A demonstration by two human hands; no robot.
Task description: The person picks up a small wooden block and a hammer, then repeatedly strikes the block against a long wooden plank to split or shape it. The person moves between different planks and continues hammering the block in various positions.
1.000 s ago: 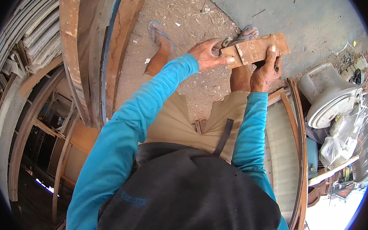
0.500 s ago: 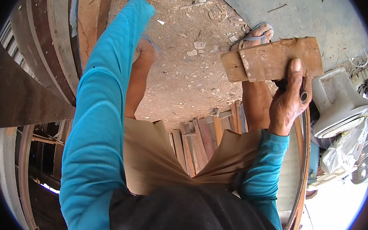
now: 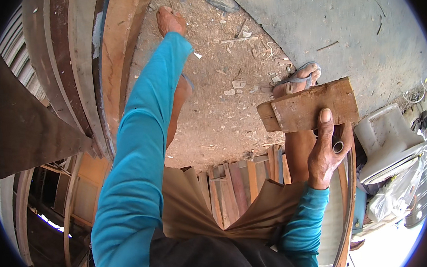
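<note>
My right hand [image 3: 328, 148] is closed round two short wooden boards [image 3: 314, 106], stacked one on the other. Its thumb lies across the top board's near edge. From the same fist pokes the round hollow end of a tube [image 3: 338, 147]; the rest of it is hidden by the fingers. My left arm stretches far forward, and my left hand [image 3: 171, 21] is low over the dirt floor beside the long planks. The back of that hand faces up, so its fingers are mostly hidden and I cannot see anything in them.
Long planks [image 3: 121, 56] lean at the left. A grey sheet [image 3: 339, 28] covers the floor at far right, beside my sandalled foot [image 3: 300, 77]. A white plastic stool [image 3: 390, 142] and a clear bag [image 3: 393, 198] stand right. Several wood strips [image 3: 238, 181] lie between my legs.
The view has shifted, bringing my whole left hand into sight. The boards in my right hand have turned slightly, their right end coming nearer the leg; the grip looks the same.
</note>
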